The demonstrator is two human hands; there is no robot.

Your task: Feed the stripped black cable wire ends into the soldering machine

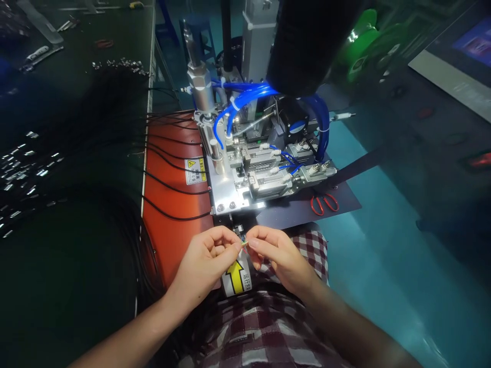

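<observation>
My left hand and my right hand meet fingertip to fingertip just in front of the machine. Between them are thin coloured wires, greenish and red, pinched at both sides. Fingers hide most of the wires, so I cannot tell where they lead. Right behind the fingertips is the front edge of the machine, a metal plate carrying pneumatic cylinders and blue air hoses. Below the hands a label with a yellow arrow shows.
Black cables run from a cable pile on the dark table across an orange panel to the machine's left side. Red-handled scissors lie on the grey plate at right. A green spool stands behind, right. Tools lie at far left.
</observation>
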